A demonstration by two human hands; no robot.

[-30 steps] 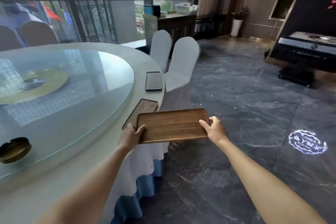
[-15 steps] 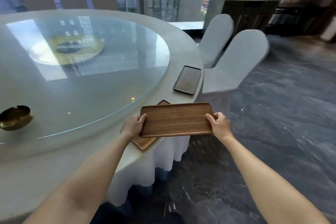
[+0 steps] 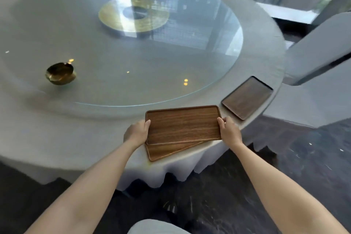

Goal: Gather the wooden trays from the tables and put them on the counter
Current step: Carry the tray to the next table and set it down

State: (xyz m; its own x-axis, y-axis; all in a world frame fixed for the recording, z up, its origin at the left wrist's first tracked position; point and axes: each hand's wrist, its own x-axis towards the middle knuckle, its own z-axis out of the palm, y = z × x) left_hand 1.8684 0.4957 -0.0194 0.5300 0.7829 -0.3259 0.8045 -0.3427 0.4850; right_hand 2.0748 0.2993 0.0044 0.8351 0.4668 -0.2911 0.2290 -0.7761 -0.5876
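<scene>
A brown wooden tray (image 3: 182,125) is held level between both hands, just above the round table's near edge. My left hand (image 3: 137,132) grips its left short side and my right hand (image 3: 229,132) grips its right short side. Directly under it lies a second wooden tray (image 3: 167,150), turned slightly askew on the tablecloth, mostly covered by the held one. A third, darker wooden tray (image 3: 247,97) lies flat on the table rim to the right.
The round table (image 3: 57,138) has a white cloth and a glass turntable (image 3: 133,59) with a gold centre disc. A brass bowl (image 3: 60,73) sits at the left. White-covered chairs (image 3: 321,74) stand at the right. Dark marble floor (image 3: 284,167) lies below.
I have moved closer and look down more steeply. The held tray has come over the tray on the table edge, now covering most of it.
</scene>
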